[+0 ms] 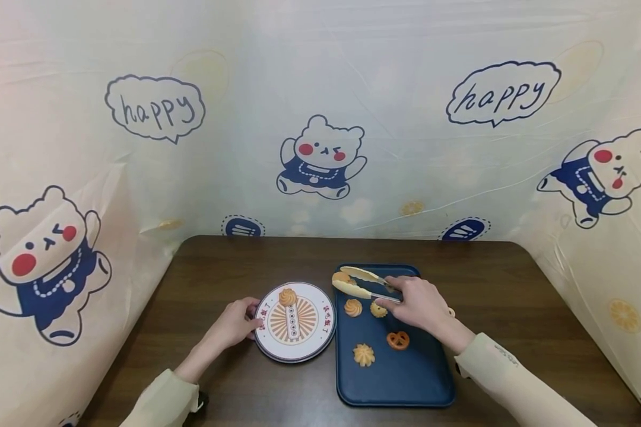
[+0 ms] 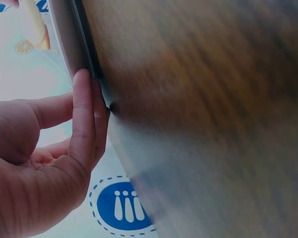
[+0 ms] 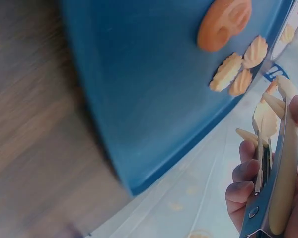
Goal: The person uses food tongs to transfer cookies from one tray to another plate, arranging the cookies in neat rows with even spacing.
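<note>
At the left edge of a round white plate [image 1: 312,296] with a sunburst print, my left hand [image 1: 235,323] holds the rim between thumb and fingers. One swirled cookie [image 1: 287,297] lies on the plate's far part. My right hand [image 1: 419,302] grips metal tongs with cream tips [image 1: 352,290] over the far left of a dark blue tray [image 1: 395,379]. A round cookie [image 1: 343,277] shows between the tong tips. Nearer on the tray are a swirled cookie [image 1: 353,308], a round cookie [image 1: 378,309] partly behind the tongs, a pretzel [image 1: 397,340] and a flower-shaped cookie [image 1: 364,355].
The plate and the tray stand side by side on a dark wooden table [image 1: 219,267]. A printed cloth with bears [image 1: 320,157] hangs behind the table and along both sides. The tray has a raised rim.
</note>
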The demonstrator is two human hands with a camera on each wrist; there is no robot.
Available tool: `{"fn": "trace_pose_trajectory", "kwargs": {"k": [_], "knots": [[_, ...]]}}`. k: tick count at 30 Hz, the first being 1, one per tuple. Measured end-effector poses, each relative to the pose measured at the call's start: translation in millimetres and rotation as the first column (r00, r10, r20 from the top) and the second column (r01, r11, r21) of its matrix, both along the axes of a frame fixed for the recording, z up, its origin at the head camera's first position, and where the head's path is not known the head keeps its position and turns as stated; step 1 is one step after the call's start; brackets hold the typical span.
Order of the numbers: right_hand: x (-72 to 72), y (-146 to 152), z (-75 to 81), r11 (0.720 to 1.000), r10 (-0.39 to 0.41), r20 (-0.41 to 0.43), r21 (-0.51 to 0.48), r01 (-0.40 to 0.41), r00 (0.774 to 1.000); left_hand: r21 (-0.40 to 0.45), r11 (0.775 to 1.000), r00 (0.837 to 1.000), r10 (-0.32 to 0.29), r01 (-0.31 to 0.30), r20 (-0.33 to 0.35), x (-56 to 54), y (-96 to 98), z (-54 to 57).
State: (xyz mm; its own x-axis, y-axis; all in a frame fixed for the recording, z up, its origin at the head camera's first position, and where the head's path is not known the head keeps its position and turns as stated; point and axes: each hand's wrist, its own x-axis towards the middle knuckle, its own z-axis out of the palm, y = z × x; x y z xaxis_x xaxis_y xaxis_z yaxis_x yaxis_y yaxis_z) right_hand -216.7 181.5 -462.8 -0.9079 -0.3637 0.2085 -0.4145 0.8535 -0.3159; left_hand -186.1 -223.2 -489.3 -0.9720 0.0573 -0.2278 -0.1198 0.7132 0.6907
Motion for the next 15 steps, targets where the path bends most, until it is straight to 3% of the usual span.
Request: {"fn": "trace_pose_trajectory", "kwargs": {"k": [15], "knots": [[2.7,-35.4,-2.7,0.998,0.050,-0.002,0.042,-0.050,0.999,-0.001,1.000,1.000,0.000,0.000,-0.002,-0.6,0.6,-0.3]]}}
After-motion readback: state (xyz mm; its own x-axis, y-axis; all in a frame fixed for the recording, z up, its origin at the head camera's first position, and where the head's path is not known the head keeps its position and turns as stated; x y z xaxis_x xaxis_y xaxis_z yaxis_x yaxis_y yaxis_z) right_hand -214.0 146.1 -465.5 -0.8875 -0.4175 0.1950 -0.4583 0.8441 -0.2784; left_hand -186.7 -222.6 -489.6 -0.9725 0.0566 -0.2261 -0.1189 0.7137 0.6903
